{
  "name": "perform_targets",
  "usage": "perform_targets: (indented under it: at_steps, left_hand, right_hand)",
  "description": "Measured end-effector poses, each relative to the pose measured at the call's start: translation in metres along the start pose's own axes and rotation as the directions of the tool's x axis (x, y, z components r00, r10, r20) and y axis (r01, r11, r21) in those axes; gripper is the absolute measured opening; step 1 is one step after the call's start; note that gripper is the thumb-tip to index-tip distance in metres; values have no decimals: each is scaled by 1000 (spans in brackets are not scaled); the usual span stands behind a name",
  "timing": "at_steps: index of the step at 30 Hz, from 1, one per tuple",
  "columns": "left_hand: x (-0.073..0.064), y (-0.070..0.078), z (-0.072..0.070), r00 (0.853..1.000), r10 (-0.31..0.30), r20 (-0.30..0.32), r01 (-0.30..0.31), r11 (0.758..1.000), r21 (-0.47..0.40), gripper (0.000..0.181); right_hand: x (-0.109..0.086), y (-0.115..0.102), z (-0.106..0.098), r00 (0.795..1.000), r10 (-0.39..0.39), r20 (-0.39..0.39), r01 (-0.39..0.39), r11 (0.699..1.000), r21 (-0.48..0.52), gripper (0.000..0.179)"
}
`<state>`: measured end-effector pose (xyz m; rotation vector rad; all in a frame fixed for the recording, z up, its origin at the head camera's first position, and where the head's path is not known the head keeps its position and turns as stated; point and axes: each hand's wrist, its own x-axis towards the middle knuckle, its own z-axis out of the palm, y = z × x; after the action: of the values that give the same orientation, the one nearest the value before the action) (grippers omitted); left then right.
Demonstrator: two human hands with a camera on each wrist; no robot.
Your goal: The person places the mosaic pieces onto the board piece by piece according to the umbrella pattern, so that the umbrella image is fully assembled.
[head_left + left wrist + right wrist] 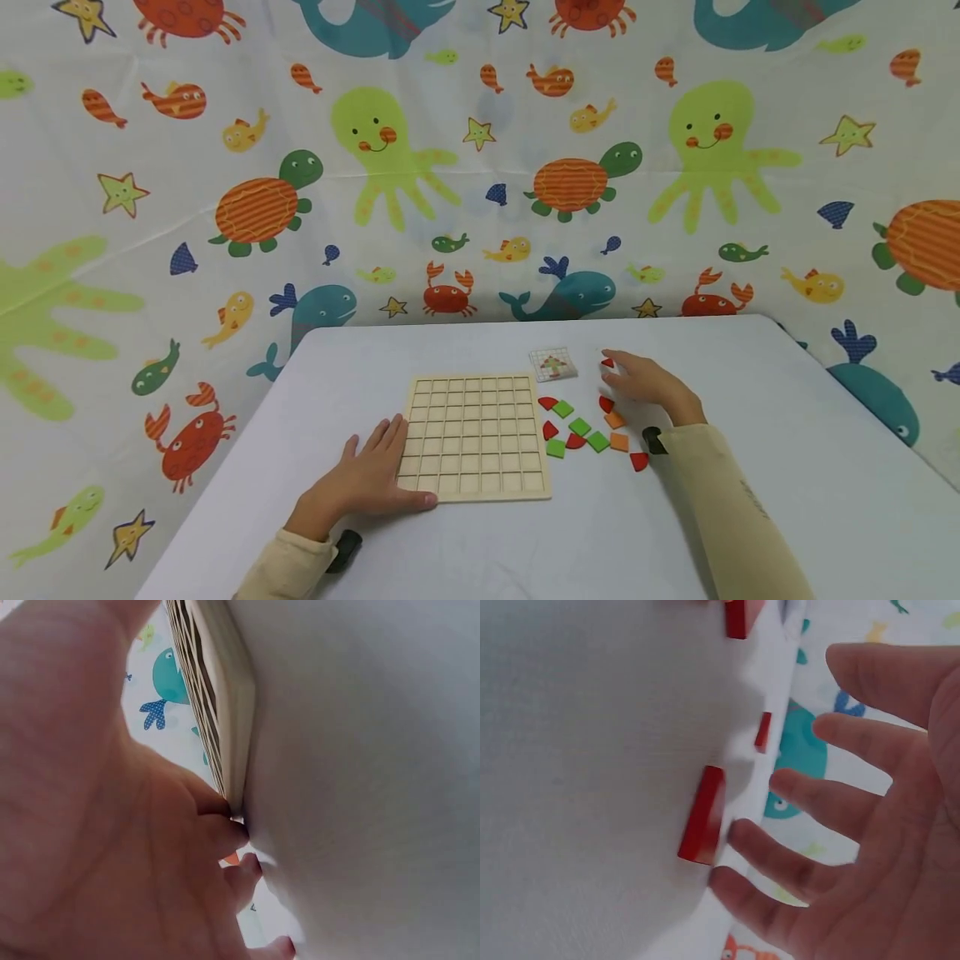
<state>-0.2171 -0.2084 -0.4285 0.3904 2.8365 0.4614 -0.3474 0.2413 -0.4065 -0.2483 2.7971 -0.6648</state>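
Note:
A wooden grid board (474, 438) lies flat on the white table. My left hand (366, 482) rests at its near left corner, fingers along the left side and thumb by the near edge; the left wrist view has the board's rim (241, 712) beside the fingers. Over the table right of the board, my right hand (649, 383) has its fingers spread and loosely bent, holding nothing. A red quarter-round tile (607, 363) lies by its fingertips. In the right wrist view a red tile (703, 817) shows close to the lower fingertips.
Green square tiles (580, 427), orange square tiles (618, 442) and several red ones (575, 441) lie scattered right of the board. Behind them is a small pattern card (553, 364) with a gridded picture. A sea-animal curtain (480, 167) hangs behind the table.

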Motion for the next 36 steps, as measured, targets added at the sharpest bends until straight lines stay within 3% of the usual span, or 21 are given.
perform_targets:
  at_steps: [7,16,24,36]
  left_hand:
    - [-1,-4,-1,1000,-3,18,3,1000,-7,134]
    - [1,-4,3,1000,-8,25,9,1000,-29,133]
    - [2,-5,5,1000,-5,17,5,999,-43,133]
    - [-2,-3,-1,1000,2,25,-1,999,-39,130]
  right_hand:
    - [24,6,-8,999,-34,-23,32,996,-80,52]
    - [35,15,-8,991,-44,-126,45,999,6,20]
    - [34,17,-10,995,55,-88,-49,996,77,14]
    - [33,4,-18,997,72,-28,-73,997,-4,13]
